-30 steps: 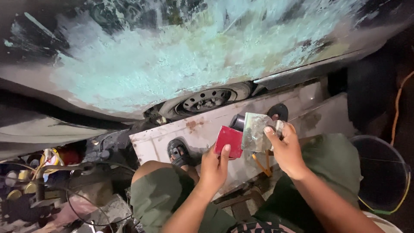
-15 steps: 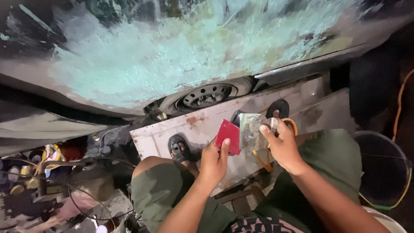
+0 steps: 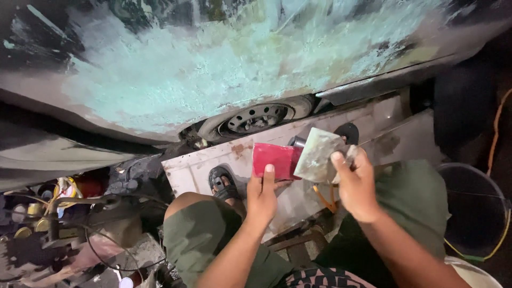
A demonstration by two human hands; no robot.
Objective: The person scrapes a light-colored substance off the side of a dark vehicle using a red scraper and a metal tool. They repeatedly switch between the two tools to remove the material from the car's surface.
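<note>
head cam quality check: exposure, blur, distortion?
Head view: light is uneven, bright on the panel with pale filler, deep shadow at both edges. Left hand with red card and right hand with spreader look sharp; clutter lower left is dim. Wide-angle bending at the edges.

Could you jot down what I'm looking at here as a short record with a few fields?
Place: beside a car body panel smeared with pale green filler, above a steel wheel
Left hand: holds a flat red rectangular card
Right hand: holds a grey, filler-stained flat spreader
Relation: spreader overlaps the card's right edge
Below: olive trousers, sandalled foot on a pale board
</note>
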